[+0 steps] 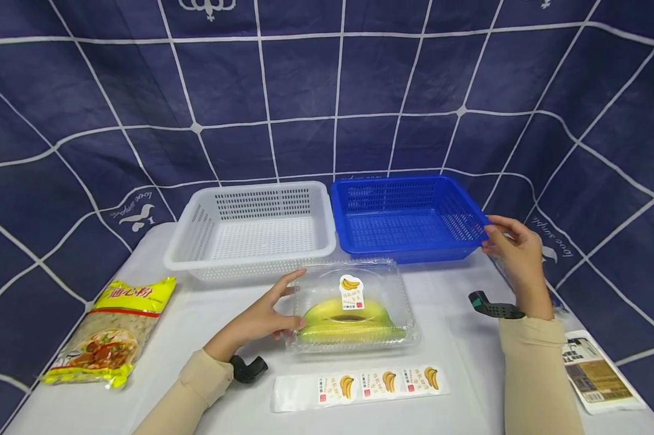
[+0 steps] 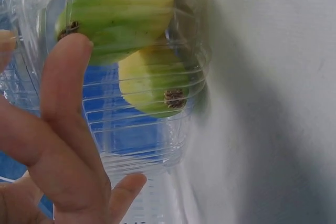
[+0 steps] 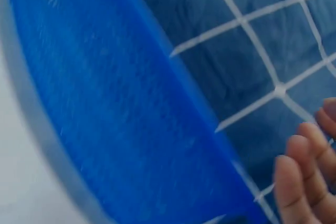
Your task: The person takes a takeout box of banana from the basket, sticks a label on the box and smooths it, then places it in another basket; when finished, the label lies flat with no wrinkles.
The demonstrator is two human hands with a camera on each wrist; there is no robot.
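Head view: clear labelled box (image 1: 384,283) holds green-yellow bananas (image 1: 327,324), left fingers (image 1: 291,323) spread alongside, grip of right fingers (image 1: 500,237) unclear.

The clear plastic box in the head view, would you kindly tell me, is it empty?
No, yellow-green fruit shows through the clear plastic box.

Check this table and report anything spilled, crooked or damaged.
Nothing looks spilled or damaged; the box and blue basket look intact. Only the bag stands out mildly: it lies slanted at the left, out of line with the box.
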